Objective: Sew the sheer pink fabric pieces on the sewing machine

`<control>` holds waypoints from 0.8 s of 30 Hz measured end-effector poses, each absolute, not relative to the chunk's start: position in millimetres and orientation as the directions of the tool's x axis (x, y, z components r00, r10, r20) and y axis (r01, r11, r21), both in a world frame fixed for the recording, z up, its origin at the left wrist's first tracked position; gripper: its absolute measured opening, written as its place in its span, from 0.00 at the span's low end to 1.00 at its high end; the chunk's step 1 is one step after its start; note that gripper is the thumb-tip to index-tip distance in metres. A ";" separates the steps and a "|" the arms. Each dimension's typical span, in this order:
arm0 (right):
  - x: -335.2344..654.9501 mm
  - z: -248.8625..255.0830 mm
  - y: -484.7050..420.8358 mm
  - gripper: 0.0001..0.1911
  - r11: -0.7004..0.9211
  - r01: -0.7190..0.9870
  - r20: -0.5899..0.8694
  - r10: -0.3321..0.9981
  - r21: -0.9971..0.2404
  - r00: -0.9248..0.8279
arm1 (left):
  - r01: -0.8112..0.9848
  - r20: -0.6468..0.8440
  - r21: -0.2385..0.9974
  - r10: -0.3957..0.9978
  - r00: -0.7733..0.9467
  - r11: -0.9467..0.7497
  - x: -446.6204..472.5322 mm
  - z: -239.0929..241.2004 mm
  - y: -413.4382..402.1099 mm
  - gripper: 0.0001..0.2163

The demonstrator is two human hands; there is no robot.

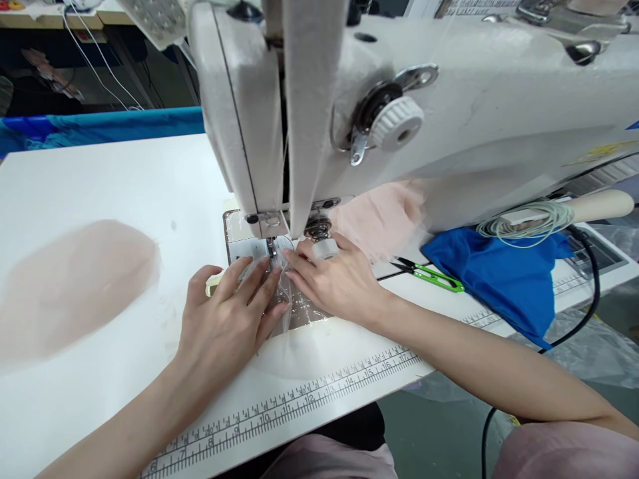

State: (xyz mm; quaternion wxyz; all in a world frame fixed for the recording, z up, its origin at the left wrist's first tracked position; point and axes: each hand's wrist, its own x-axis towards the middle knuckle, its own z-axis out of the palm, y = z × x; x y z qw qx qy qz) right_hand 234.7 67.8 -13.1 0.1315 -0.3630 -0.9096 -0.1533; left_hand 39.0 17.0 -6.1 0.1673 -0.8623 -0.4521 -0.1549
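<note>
My left hand lies flat with fingers stretched out on a sheer pale fabric piece, pressing it just in front of the presser foot of a white sewing machine. My right hand rests on the same fabric to the right of the needle, fingers extended and close together, fingertips beside the foot. A white ring or thimble sits on one right finger. The fabric runs under the foot over the metal needle plate.
A pile of sheer pink fabric lies on the white table at left. Green thread snips, a blue cloth, a coiled cord and a black cable sit at right. A printed ruler runs along the table's front edge.
</note>
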 end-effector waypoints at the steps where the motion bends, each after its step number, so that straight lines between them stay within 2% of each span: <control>1: 234.7 -13.1 67.8 0.18 0.689 0.701 0.348 0.622 0.182 -0.702 | 0.832 0.419 -0.149 0.728 0.543 -0.534 39.0 -6.0 17.0 0.17; 19: 234.3 -11.7 69.9 0.19 0.685 0.710 0.289 0.655 0.163 -0.698 | 0.841 0.424 -0.147 0.735 0.529 -0.520 36.1 -6.2 20.2 0.17; 24: 235.0 -14.4 75.0 0.18 0.690 0.709 0.329 0.643 0.143 -0.692 | 0.847 0.407 -0.132 0.751 0.520 -0.515 36.0 -9.6 21.3 0.18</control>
